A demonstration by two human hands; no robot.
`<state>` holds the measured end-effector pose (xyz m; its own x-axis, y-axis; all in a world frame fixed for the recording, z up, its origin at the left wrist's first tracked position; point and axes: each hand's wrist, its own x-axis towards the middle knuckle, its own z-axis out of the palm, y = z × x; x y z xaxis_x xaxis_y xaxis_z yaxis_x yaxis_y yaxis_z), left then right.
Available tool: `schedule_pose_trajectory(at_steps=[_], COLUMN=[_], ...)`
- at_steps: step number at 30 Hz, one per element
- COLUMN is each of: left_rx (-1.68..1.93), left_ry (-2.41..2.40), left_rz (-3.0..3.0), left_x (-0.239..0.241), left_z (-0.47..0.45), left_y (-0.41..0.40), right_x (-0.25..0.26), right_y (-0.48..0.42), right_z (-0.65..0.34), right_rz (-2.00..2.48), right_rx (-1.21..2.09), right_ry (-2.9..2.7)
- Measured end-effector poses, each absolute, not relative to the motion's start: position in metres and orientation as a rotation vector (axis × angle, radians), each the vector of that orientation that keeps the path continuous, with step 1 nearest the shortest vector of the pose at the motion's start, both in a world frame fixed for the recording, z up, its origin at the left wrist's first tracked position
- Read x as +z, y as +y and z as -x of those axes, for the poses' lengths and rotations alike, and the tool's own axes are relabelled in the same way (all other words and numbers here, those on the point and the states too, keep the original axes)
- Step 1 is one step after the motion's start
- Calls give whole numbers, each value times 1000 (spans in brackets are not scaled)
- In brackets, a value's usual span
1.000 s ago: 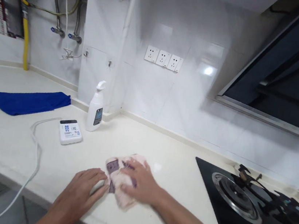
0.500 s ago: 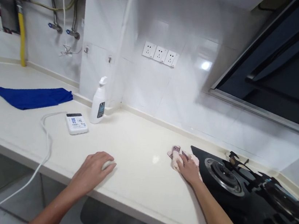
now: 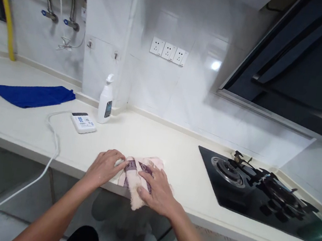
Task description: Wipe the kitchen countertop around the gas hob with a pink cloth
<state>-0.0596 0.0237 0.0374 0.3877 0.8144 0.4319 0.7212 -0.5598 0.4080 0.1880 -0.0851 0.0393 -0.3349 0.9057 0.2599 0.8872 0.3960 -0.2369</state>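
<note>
Near the counter's front edge, my left hand [image 3: 105,167] is closed around a small whitish object [image 3: 119,162]. Only its end shows between thumb and fingers, so its kind is unclear. My right hand [image 3: 155,187] presses on a pink-and-purple cleaning cloth [image 3: 136,186], fingers bent over it and thumb at its near side. The cloth lies bunched on the counter, one fuzzy corner hanging past the front edge. Its left side reaches my left hand's fingertips.
A white spray bottle [image 3: 105,101] stands by the wall corner, beside a white box-like device [image 3: 84,123] with a cable [image 3: 55,150] trailing over the edge. A blue cloth [image 3: 30,95] lies left. On the right are a black gas stove [image 3: 214,187] and, above, a dark range hood [image 3: 300,71].
My right hand has drawn the cloth from beside the stove leftward and nearer, up to my left hand. My left hand keeps its small object. The view has shifted slightly.
</note>
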Motion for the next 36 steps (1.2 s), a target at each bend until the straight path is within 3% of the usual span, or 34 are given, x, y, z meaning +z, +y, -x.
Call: schedule_pose_trajectory(at_steps=[6,14,20,27,32,36], left_rx=[930,803,691,679,666,676], left_ry=[1354,1234,1290,1198,1225,1279], left_rz=[-2502,-2562,-2644,-2684,-2622,-2591], left_x=[30,35,47,60,51,47], left_z=[63,75,104,80,72,77], left_y=[27,35,64,128,159,160], right_x=[41,18,-17,-15,0,15], right_y=[-120,-149,-137,-61,25,106], right_z=[-249,-385,-415,-420,-440,-433], right_rz=[1584,2361,2108,2131,2149,2330], right_rx=[81,-275,-359,-337,-486,-400], right_ry=[-2282,-1727,-1876,-1963,-2079,-1974])
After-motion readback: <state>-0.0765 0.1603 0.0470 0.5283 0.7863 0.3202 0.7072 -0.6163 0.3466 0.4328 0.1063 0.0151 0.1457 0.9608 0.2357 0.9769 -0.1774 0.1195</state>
